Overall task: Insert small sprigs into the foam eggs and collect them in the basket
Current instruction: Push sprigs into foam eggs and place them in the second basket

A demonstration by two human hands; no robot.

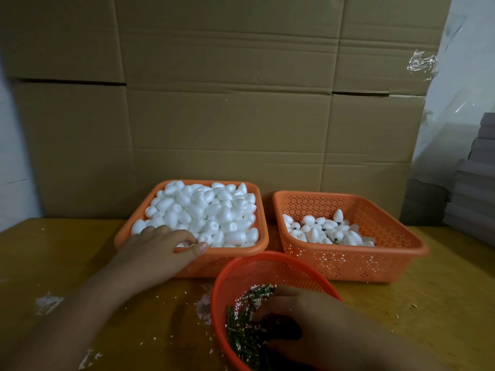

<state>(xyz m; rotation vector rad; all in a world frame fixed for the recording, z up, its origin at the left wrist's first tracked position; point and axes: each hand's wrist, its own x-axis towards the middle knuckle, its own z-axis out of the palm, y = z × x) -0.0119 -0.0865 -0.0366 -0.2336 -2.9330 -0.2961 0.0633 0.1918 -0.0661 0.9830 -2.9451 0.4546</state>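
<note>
My left hand (163, 246) curls into the foam eggs (206, 212), my right hand (292, 314) digs among the sprigs (242, 328); what either actually grips I cannot tell, and a blind grab risks snagging extras.

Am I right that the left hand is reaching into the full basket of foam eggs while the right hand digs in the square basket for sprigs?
Not quite. In the head view the right hand digs for sprigs in the round basket, not a square one. The left hand does reach into the full basket of foam eggs.
</note>
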